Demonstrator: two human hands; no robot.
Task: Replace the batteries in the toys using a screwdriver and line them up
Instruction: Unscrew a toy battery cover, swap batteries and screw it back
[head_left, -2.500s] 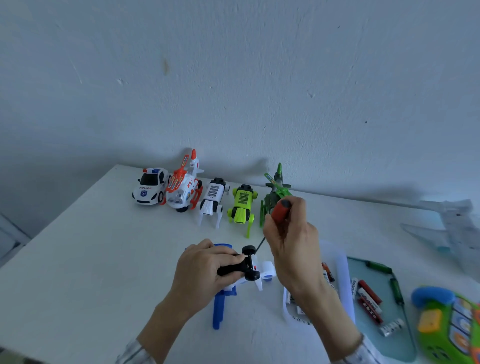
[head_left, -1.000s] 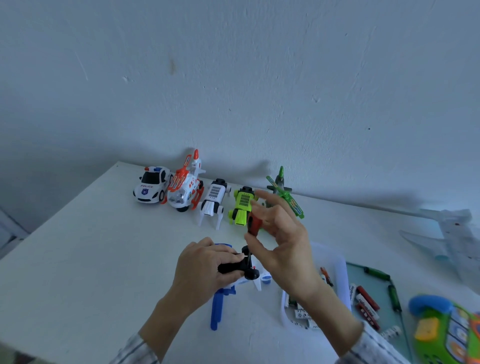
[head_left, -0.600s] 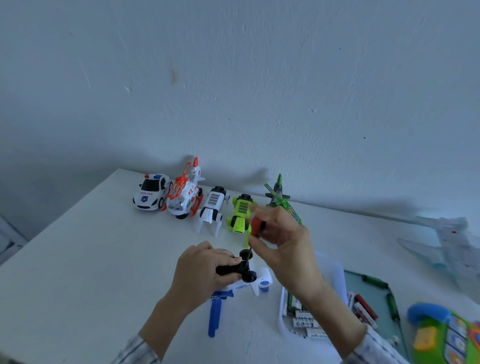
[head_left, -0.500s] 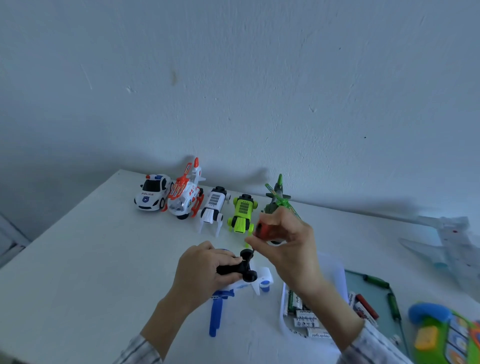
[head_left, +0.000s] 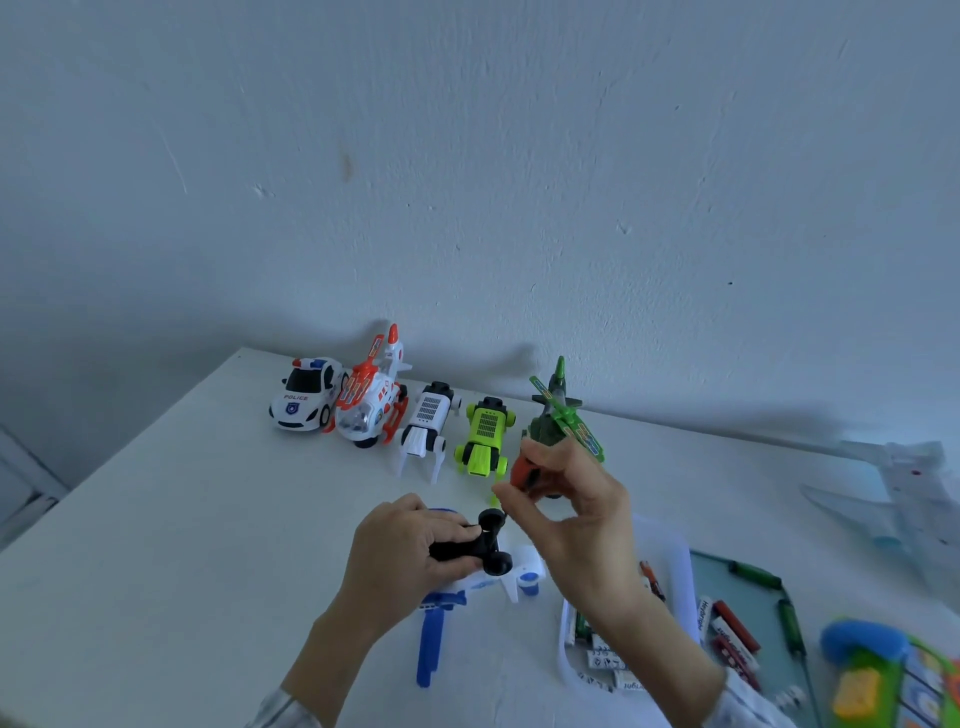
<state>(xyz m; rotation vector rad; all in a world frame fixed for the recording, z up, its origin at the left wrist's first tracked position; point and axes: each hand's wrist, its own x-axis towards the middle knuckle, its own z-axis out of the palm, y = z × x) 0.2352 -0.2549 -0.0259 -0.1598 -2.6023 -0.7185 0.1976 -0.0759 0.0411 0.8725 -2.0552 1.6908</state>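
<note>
My left hand (head_left: 402, 553) grips a white and blue toy helicopter (head_left: 483, 566) upside down on the table, its black wheels facing up. My right hand (head_left: 571, 519) pinches the orange handle of a screwdriver (head_left: 521, 474) between thumb and fingers, with the tip down at the toy's underside. Along the wall stands a row of toys: a police car (head_left: 306, 393), an orange and white helicopter (head_left: 370, 395), a white vehicle (head_left: 428, 421), a lime green vehicle (head_left: 483, 434) and a green helicopter (head_left: 558, 415).
A white tray (head_left: 670, 540) with batteries sits under my right forearm. Beside it a teal tray (head_left: 748, 597) holds red batteries and green screwdrivers (head_left: 756, 574). A colourful toy phone (head_left: 883, 670) is at the bottom right, and a pale toy airplane (head_left: 898, 483) lies at the right.
My right hand has kept turning the screwdriver, its fingers shifting on the orange handle. The left hand still holds the toy in place. The camera tilted slightly.
</note>
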